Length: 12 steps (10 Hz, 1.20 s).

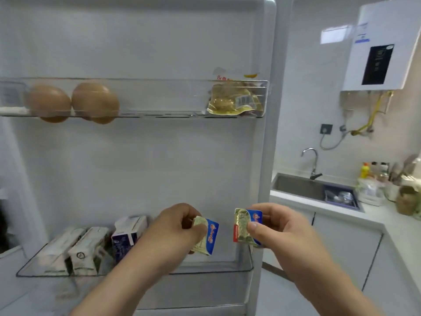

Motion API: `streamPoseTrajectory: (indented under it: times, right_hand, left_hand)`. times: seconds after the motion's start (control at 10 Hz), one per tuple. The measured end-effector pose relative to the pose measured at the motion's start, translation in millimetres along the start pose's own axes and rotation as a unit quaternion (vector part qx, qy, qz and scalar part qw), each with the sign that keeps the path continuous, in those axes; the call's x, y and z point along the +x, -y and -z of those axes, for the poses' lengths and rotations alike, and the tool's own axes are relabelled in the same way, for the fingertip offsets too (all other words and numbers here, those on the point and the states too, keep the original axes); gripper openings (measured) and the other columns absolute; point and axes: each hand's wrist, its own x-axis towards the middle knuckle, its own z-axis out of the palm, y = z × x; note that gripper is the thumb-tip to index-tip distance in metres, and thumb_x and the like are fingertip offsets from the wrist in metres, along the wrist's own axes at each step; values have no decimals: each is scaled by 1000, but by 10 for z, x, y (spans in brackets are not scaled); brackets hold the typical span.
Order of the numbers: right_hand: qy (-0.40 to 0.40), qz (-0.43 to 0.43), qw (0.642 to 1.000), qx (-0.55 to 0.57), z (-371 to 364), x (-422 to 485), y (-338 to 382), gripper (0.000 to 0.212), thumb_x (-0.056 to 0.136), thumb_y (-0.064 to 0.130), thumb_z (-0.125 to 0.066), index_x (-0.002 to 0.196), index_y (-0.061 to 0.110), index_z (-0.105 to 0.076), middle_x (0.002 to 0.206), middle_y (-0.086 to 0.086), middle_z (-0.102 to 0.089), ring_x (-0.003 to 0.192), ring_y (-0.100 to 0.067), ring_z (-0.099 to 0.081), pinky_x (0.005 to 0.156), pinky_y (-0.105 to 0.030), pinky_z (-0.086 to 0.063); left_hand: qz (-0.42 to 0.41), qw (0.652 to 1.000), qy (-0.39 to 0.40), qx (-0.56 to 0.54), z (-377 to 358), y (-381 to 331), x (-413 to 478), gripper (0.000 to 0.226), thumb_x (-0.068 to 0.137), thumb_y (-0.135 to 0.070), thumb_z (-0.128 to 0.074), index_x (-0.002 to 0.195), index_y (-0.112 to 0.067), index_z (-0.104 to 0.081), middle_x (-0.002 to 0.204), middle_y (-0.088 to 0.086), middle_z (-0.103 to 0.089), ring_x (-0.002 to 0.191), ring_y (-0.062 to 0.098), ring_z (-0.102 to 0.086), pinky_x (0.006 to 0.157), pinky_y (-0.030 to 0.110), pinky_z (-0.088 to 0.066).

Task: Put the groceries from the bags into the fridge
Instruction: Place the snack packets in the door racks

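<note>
The open fridge door [145, 156] fills the left of the view. My left hand [173, 226] pinches a small gold and blue butter packet [208, 236] above the lower door shelf [205, 269]. My right hand [280, 226] pinches a second butter packet [245, 225] of the same kind, just right of the first, in front of the door's right edge. Three milk cartons [91, 247] lean in the left part of the lower shelf. On the upper door shelf [159, 96] sit two brown eggs [73, 102] at the left and a sealed yellow food pack [234, 99] at the right.
Right of the door runs a white counter [387, 222] with a steel sink [303, 187] and tap [313, 163]. Bottles and bags [387, 181] crowd the far right of the counter. A white water heater [382, 46] hangs on the wall above.
</note>
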Motion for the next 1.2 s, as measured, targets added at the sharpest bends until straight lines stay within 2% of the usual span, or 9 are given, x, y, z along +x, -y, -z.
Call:
streamPoseTrajectory:
  times: [0.2, 0.3, 0.6, 0.7, 0.8, 0.9, 1.0, 1.1, 1.2]
  right_hand:
    - [-52, -60, 996, -48, -38, -42, -181, 19, 87, 6, -68, 94, 23, -72, 81, 4, -76, 79, -11, -72, 67, -22, -53]
    - [-58, -86, 993, -51, -115, -79, -261, 18, 87, 7, -68, 95, 23, -73, 82, 2, -76, 81, -14, -73, 74, -31, -58]
    - [-72, -95, 993, -15, -202, -108, -381, 17, 87, 2, -67, 92, 17, -73, 82, -3, -76, 79, -17, -71, 70, -29, -55]
    - [-76, -90, 993, 2, -196, -122, -403, 18, 88, 3, -66, 91, 19, -73, 81, -4, -76, 80, -20, -71, 75, -33, -58]
    - [-75, -87, 993, 15, -183, -105, -418, 18, 88, 3, -66, 93, 18, -73, 83, -5, -76, 84, -23, -72, 79, -38, -59]
    - [-70, -90, 993, 34, -199, -72, -426, 19, 89, 0, -65, 93, 16, -73, 84, -6, -76, 85, -25, -72, 81, -38, -58]
    - [-58, -94, 993, 41, -217, -26, -413, 19, 89, -1, -64, 95, 14, -73, 85, -6, -76, 82, -21, -71, 73, -29, -55]
    - [-44, -108, 992, 46, -232, 35, -399, 17, 88, -1, -65, 96, 11, -73, 83, -7, -76, 73, -14, -71, 60, -17, -51]
    - [-31, -125, 991, 38, -239, 87, -376, 14, 88, -2, -64, 93, 8, -73, 77, -7, -76, 62, -8, -68, 51, -13, -46]
  left_hand:
    - [61, 985, 157, 40, -222, 138, 284, 13, 87, -22, -57, 86, -12, -65, 75, 4, -72, 62, 15, -70, 75, 39, -60]
    - [97, 972, 214, 9, -317, 238, 382, 18, 86, -14, -56, 79, -2, -67, 73, 16, -70, 63, 25, -68, 76, 48, -59]
    - [125, 949, 278, 79, -454, 302, 516, 19, 85, -8, -53, 71, -3, -65, 62, 11, -67, 63, 28, -69, 78, 44, -60]
    - [119, 949, 258, 137, -545, 296, 574, 17, 89, -11, -53, 73, -14, -56, 42, -6, -60, 46, 8, -65, 55, 23, -57]
    - [122, 948, 234, 179, -602, 286, 625, 19, 91, -15, -55, 73, -17, -49, 32, -18, -50, 32, 0, -53, 44, 11, -47]
    - [118, 925, 283, 223, -636, 301, 648, 12, 89, -17, -57, 83, -9, -63, 67, 2, -72, 59, 12, -65, 71, 22, -56]
    - [107, 911, 304, 256, -646, 287, 664, 16, 88, -19, -56, 85, -8, -66, 81, 9, -67, 68, 21, -61, 68, 25, -53]
    - [117, 904, 308, 271, -664, 359, 721, 19, 87, -20, -58, 75, -9, -65, 82, 8, -71, 55, 16, -58, 54, 16, -46]
    - [163, 914, 315, 195, -653, 418, 721, 27, 88, -8, -57, 61, -14, -58, 77, 8, -69, 44, 6, -57, 47, 12, -48]
